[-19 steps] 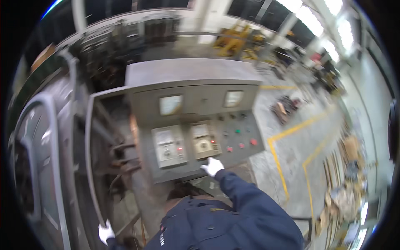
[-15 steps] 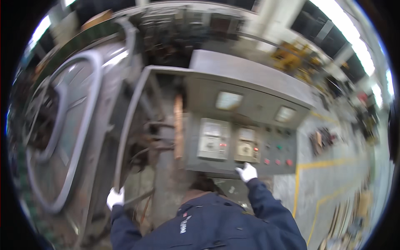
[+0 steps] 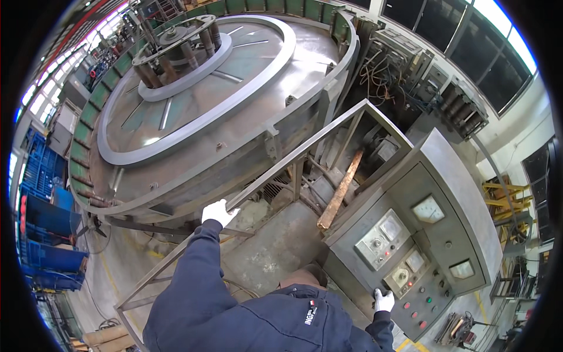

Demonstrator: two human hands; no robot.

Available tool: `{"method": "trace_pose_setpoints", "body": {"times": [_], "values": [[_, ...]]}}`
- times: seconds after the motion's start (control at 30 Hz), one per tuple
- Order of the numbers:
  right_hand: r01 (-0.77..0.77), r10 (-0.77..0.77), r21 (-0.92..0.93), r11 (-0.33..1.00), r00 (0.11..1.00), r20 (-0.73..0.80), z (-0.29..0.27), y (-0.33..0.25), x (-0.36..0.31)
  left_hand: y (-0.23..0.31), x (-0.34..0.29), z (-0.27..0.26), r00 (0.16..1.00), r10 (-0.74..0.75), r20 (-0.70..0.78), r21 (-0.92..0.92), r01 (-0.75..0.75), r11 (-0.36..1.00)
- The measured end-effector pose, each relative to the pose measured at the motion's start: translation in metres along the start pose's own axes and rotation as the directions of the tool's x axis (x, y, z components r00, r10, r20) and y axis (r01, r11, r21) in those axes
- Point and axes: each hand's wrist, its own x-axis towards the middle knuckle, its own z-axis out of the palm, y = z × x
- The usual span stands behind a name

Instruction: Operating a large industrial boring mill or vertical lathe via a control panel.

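Observation:
My left hand (image 3: 218, 213), in a white glove, is closed round the top bar of a grey metal railing (image 3: 275, 170). My right hand (image 3: 385, 300), also gloved in white, is at the lower edge of a grey control panel (image 3: 375, 199). Its thumb sticks up and its fingers look curled over that edge, partly hidden. Just above this hand sits a beige controller (image 3: 401, 276) with a dial, and beside that a light grey controller (image 3: 372, 244). Red push buttons (image 3: 414, 314) and a green button (image 3: 428, 300) lie to the right of the hand.
A large round machine table (image 3: 193, 126) with raised rings stands beyond the railing. Inside the railing a wooden bar (image 3: 341, 190) leans by the panel. Cables and machinery (image 3: 381, 73) stand behind. Blue containers (image 3: 50, 234) are at far left, yellow frames (image 3: 504, 190) at right.
The view has turned to the left and sharpened, so the round machine table shows more fully and the panel appears tilted. Both hands remain at the railing and the panel edge.

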Motion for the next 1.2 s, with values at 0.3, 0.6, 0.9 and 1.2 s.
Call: {"method": "trace_pose_setpoints", "body": {"times": [0.3,0.6,0.9,1.2], "values": [[-0.072,0.069,0.072,0.995,0.997,0.044,-0.006,-0.015,-0.009,-0.001,0.001,0.0,1.0,0.004,-0.006,0.012,-0.004,1.0],[-0.077,0.073,0.089,0.993,0.996,0.045,0.0,-0.002,-0.002,-0.003,0.001,0.003,0.999,0.001,-0.044,-0.031,-0.002,1.0],[0.091,-0.087,0.159,0.983,0.996,-0.031,0.018,0.045,0.017,0.002,0.002,-0.003,0.999,0.017,-0.043,-0.062,-0.019,0.998],[-0.047,0.045,0.08,0.996,0.999,0.022,-0.017,-0.047,-0.024,-0.005,-0.005,-0.007,1.0,-0.008,-0.016,-0.076,0.007,0.997]]}}
